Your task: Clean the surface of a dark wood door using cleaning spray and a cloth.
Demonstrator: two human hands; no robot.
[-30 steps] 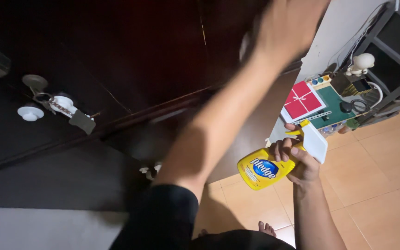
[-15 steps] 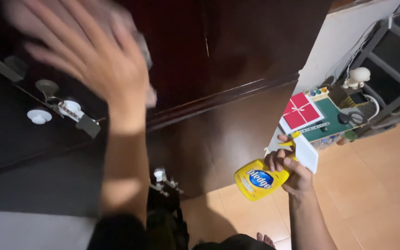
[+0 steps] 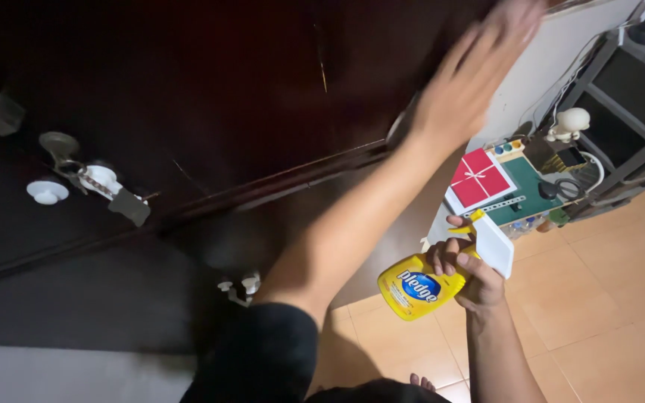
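My left hand [image 3: 479, 71] is stretched up and flat against the dark wooden cabinet door [image 3: 210, 89], near its top right edge. It is blurred by motion. A bit of grey cloth [image 3: 399, 125] shows under the heel of the hand. My right hand [image 3: 475, 275] is lower, over the floor, and grips a yellow spray bottle [image 3: 414, 286] with a white trigger head [image 3: 498, 242]. The nozzle points away from the door.
White knobs [image 3: 46, 192] and a bunch of keys [image 3: 106, 183] hang on the door at left. To the right stand a low table with a red box [image 3: 479, 181], a white figurine [image 3: 570, 123] and a dark shelf rack [image 3: 628, 89]. Below are orange floor tiles [image 3: 606, 298].
My left hand has swept from the door's upper left, by the knobs, across to the upper right edge. The right hand keeps the bottle in nearly the same place.
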